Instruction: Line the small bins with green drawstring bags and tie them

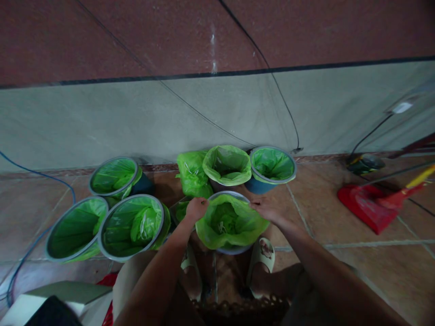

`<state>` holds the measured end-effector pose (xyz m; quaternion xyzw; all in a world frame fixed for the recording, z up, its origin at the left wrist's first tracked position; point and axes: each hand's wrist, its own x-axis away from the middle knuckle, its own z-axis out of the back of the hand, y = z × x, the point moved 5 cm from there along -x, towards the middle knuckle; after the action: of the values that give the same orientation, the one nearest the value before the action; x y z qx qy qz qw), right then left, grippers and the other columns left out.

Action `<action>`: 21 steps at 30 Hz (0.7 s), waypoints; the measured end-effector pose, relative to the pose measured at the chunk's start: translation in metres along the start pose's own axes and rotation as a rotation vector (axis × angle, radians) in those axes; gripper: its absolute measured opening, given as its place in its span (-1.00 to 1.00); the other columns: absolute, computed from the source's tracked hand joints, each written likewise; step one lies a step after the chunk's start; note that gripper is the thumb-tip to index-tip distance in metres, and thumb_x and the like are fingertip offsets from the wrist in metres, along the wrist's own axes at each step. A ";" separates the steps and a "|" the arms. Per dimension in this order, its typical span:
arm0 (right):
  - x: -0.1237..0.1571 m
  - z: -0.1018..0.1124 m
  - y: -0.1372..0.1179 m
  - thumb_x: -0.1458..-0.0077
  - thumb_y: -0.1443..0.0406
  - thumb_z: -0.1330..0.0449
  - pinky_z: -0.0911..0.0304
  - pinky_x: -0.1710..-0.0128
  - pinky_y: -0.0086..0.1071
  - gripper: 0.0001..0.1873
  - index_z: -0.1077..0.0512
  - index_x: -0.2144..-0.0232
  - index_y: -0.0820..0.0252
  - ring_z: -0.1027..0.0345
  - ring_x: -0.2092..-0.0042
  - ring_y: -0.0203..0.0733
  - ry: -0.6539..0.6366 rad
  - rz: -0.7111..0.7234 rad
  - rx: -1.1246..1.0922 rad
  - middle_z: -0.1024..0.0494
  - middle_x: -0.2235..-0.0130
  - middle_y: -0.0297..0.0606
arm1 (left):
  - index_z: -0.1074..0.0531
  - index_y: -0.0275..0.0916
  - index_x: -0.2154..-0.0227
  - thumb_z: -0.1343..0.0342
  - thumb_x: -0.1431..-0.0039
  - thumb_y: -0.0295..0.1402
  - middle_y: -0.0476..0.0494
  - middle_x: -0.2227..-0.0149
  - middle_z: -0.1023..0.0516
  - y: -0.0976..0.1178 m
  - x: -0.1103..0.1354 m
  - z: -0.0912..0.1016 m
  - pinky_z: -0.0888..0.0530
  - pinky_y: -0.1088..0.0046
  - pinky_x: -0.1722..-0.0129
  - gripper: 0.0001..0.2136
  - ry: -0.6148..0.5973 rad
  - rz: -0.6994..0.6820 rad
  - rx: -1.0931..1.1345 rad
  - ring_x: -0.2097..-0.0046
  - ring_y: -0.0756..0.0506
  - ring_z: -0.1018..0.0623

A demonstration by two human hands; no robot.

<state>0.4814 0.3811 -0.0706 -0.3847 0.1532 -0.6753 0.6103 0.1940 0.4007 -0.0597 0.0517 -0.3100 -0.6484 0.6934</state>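
Between my feet stands a small trash bin with a pale rim (pixel 234 250), lined with a green plastic bag (pixel 207 231) that is folded outward over much of the rim. My left hand (pixel 197 209) is closed on the bag's left edge. On the opposite side, my right hand (pixel 264 209) pinches the bag's edge near the rim. Inside lies a crumpled green bundle with a whitish tie (pixel 224 222). The fingertips of both hands are partly hidden by the plastic.
Several green-lined bins (pixel 132 226) stand to the left. Against the wall are a tied green bag (pixel 193 174), a lined bin (pixel 227 167) and a blue bin (pixel 260 186). A red dustpan (pixel 369 203) lies right. A blue cable (pixel 34 171) runs along the tiled floor at left.
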 end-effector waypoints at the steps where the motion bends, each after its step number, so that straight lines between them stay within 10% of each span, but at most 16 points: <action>1: 0.000 0.003 -0.001 -0.06 0.24 -0.13 -0.30 0.30 -0.37 -0.78 -0.55 0.49 0.14 -0.47 0.32 -0.15 0.027 -0.006 0.020 -0.62 0.42 -0.27 | -0.62 -0.24 0.27 -0.04 -0.24 -0.36 -0.17 0.27 -0.66 0.000 0.001 0.003 -0.42 0.47 0.20 -0.77 0.013 0.001 -0.010 0.20 -0.12 -0.60; 10: 0.011 0.040 -0.009 -0.14 0.26 -0.01 -0.34 0.22 -0.34 -0.68 -0.52 0.20 0.19 -0.51 0.26 -0.12 0.409 -0.053 0.005 -0.64 0.22 -0.17 | -0.53 -0.25 0.14 0.06 -0.21 -0.52 -0.21 0.05 -0.57 0.002 0.007 0.030 -0.43 0.45 0.05 -0.71 0.359 0.057 -0.039 0.05 -0.13 -0.57; 17: 0.009 0.037 0.002 -0.11 0.14 -0.17 -0.32 0.12 -0.27 -0.42 -0.35 -0.14 0.29 -0.50 0.06 0.06 0.290 -0.189 0.243 -0.59 0.07 0.04 | -0.09 -0.44 -0.27 -0.17 -0.16 -0.21 -0.51 -0.18 -0.37 0.001 0.013 0.019 -0.39 0.34 -0.08 -0.30 0.163 0.174 -0.065 -0.19 -0.28 -0.44; 21: 0.011 0.036 0.009 -0.03 0.13 -0.25 -0.32 0.19 -0.26 -0.54 -0.49 0.05 0.26 -0.50 0.15 0.06 0.230 -0.154 0.157 -0.62 0.21 -0.01 | -0.12 -0.49 -0.24 -0.21 -0.10 -0.13 -0.56 -0.08 -0.46 -0.012 0.023 0.006 -0.43 0.31 0.00 -0.24 0.063 0.197 -0.062 -0.10 -0.31 -0.52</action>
<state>0.5133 0.3784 -0.0492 -0.2664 0.1387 -0.7697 0.5633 0.1793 0.3790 -0.0522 0.0200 -0.2717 -0.5844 0.7644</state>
